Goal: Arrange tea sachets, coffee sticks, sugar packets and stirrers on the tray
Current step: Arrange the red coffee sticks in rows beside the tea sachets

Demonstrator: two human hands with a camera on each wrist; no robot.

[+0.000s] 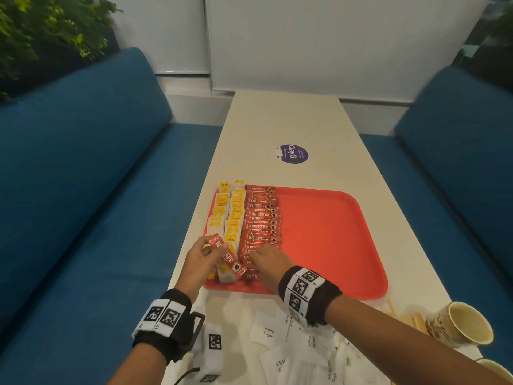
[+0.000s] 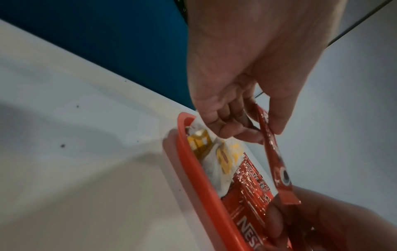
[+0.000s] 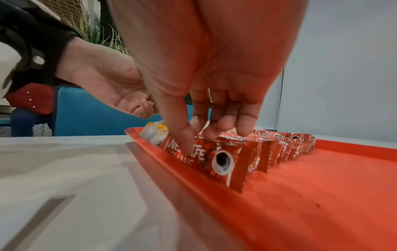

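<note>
The red tray (image 1: 333, 232) holds two columns of yellow-and-white tea sachets (image 1: 231, 215) along its left side. Beside them runs a row of red coffee sticks (image 1: 261, 218). My left hand (image 1: 213, 247) hovers over the tray's near left corner and pinches a loose coffee stick (image 1: 226, 255) between thumb and fingers (image 2: 247, 134); the stick (image 2: 277, 163) hangs slanted. My right hand (image 1: 256, 255) is at the near end of the row. Its thumb (image 3: 184, 146) presses the face of the nearest stick (image 3: 217, 159) while fingers sit on top. White sugar packets (image 1: 291, 343) and wooden stirrers (image 1: 410, 319) lie on the table in front.
A paper cup (image 1: 460, 323) lies tipped at the near right, with another cup's rim (image 1: 497, 368) below it. The tray's right half (image 3: 311, 195) is bare. Blue sofas (image 1: 83, 190) flank the narrow white table (image 1: 291, 120), which carries a purple sticker (image 1: 293, 153).
</note>
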